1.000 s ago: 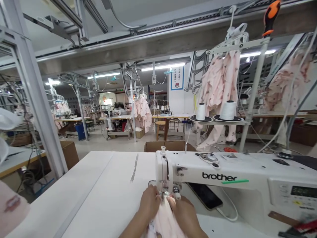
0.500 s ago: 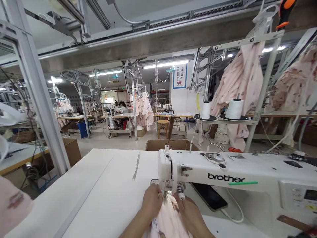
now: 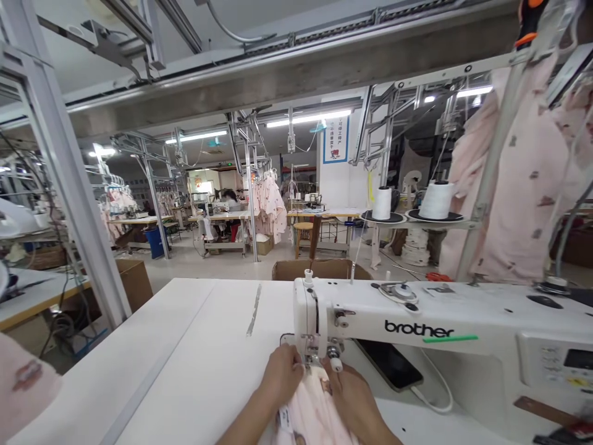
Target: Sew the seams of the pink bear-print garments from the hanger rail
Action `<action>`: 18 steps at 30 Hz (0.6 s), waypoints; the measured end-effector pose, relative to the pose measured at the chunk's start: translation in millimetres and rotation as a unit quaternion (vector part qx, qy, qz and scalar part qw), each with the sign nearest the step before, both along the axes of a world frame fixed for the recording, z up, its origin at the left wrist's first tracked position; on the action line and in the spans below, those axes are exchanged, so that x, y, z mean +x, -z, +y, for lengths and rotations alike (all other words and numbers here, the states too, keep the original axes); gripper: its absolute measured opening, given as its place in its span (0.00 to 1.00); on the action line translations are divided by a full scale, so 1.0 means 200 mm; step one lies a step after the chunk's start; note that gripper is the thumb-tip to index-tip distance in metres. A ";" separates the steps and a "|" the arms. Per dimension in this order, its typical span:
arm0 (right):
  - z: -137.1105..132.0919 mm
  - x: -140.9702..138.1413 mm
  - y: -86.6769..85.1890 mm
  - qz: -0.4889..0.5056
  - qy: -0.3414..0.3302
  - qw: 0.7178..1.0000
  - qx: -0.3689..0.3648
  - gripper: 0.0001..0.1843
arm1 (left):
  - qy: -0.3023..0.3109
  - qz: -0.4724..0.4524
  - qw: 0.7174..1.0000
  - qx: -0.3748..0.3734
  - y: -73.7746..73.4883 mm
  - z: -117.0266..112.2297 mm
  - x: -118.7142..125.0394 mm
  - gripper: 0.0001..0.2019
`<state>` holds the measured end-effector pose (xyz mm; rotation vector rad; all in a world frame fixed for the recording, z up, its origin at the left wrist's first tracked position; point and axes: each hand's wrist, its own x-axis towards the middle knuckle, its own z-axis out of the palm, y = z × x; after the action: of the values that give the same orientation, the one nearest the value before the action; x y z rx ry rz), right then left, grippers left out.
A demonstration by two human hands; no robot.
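Our left hand (image 3: pixel 283 377) and right hand (image 3: pixel 353 397), nearly flat, pressed pink fabric (image 3: pixel 311 409) beside the needle (image 3: pixel 312 360); a slip risked puncture.

A white sewing machine (image 3: pixel 417 312) carries black lettering and a green stripe. Under its needle lies pale pink fabric (image 3: pixel 311 413) with small brown prints, on a white table (image 3: pixel 185 358). Beneath its arm, a black phone (image 3: pixel 390 364). Behind it, white thread cones (image 3: pixel 382 203) and a pink, brown-speckled garment (image 3: pixel 532 185).
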<state>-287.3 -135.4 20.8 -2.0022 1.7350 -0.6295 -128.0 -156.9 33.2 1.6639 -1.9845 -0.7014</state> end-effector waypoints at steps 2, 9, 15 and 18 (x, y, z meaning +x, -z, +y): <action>0.00 0.00 0.00 -0.006 0.002 1.000 0.001 0.28 | 0.001 0.004 1.000 0.003 0.00 0.00 0.00 0.06; 0.00 -0.02 0.03 -0.032 -0.005 0.999 -0.012 0.20 | 0.008 0.019 1.000 0.002 0.02 -0.01 0.01 0.12; -0.02 0.01 0.02 0.029 -0.006 0.999 -0.030 0.14 | 0.017 0.036 0.999 0.010 0.00 -0.02 0.01 0.14; -0.01 0.01 -0.02 0.048 -0.009 0.999 -0.012 0.12 | 0.023 0.048 0.998 0.041 -0.03 0.01 0.01 0.12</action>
<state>-284.6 -136.4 24.8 -2.0934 1.7706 -0.5580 -127.0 -155.8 39.7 1.6028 -1.9562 -0.8754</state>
